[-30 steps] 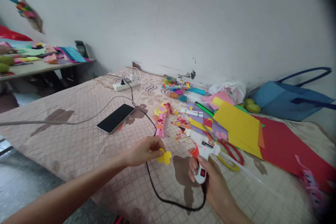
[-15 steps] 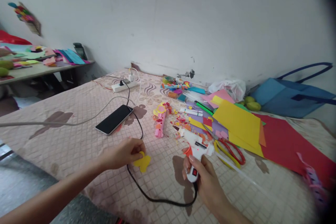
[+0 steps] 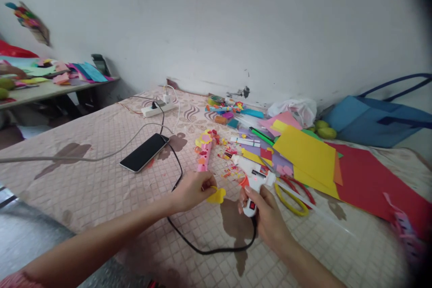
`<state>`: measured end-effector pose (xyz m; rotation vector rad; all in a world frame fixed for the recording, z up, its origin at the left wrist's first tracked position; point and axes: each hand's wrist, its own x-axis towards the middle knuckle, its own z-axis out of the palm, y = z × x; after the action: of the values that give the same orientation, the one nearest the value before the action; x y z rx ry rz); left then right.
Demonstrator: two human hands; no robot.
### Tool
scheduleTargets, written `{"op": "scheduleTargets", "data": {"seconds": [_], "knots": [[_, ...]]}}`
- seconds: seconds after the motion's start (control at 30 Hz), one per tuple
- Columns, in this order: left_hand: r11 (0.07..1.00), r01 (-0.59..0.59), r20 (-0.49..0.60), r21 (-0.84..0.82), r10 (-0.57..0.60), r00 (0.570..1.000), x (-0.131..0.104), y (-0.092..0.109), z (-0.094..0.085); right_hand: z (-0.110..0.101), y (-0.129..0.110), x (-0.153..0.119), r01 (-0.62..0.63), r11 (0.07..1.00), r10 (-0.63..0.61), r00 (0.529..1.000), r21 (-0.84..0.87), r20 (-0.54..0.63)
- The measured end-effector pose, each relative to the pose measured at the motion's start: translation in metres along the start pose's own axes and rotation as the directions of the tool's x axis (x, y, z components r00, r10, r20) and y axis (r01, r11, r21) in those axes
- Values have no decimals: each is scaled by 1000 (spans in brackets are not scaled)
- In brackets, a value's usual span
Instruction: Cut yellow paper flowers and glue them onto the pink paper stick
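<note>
Between the thumb and fingers of my left hand (image 3: 192, 190) is a yellow paper cutout (image 3: 216, 195), held just above the cloth; its shape is partly covered by my fingers. My right hand (image 3: 265, 209) grips a white glue gun (image 3: 253, 171) by its handle, with the nozzle pointing to the upper left. A clear glue stick (image 3: 313, 207) sticks out of the gun's back end, and a black cord (image 3: 216, 251) runs from the handle. Just beyond my left hand lies a pink strip (image 3: 204, 155) decorated with small paper flowers.
A phone (image 3: 145, 152) and a power strip (image 3: 160, 109) lie on the left. Scissors (image 3: 292, 198), yellow paper (image 3: 305, 155), red paper (image 3: 378, 184) and scattered scraps are on the right. A blue bag (image 3: 374, 119) stands by the wall. Another table (image 3: 43, 92) is at far left.
My left hand has moved right with the yellow cutout, closer to the glue gun. My right hand and the gun have stayed nearly in place.
</note>
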<state>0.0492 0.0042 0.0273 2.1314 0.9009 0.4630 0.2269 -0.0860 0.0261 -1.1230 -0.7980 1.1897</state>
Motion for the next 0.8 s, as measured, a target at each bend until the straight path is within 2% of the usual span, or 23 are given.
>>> {"op": "scheduleTargets", "data": {"seconds": [0.1,0.2,0.27,0.37,0.5,0.63,0.8], "knots": [[988,-74,-36,134,79,996,-2,2,4,-5,1,2,4,1000,-4,1000,5,-16],[976,-119,-130,182,143,981,-3,-2,-1,-7,1,1,11,1000,-11,1000,23,-7],[972,-90,-220,215,138,966,-1,-6,-9,-8,1,0,9,999,-9,1000,33,5],[919,-13,-327,394,154,932,8,-11,-20,-10,3,-2,-7,999,6,1000,32,21],[826,88,-327,557,121,937,24,-10,-15,-12,8,-2,-16,999,16,1000,44,-2],[778,189,-329,598,23,944,37,-10,-5,-11,8,-3,-20,1000,21,1000,20,-16],[773,202,-316,602,-2,949,40,-22,-21,-11,6,-5,-23,1000,23,1000,1,3]]}}
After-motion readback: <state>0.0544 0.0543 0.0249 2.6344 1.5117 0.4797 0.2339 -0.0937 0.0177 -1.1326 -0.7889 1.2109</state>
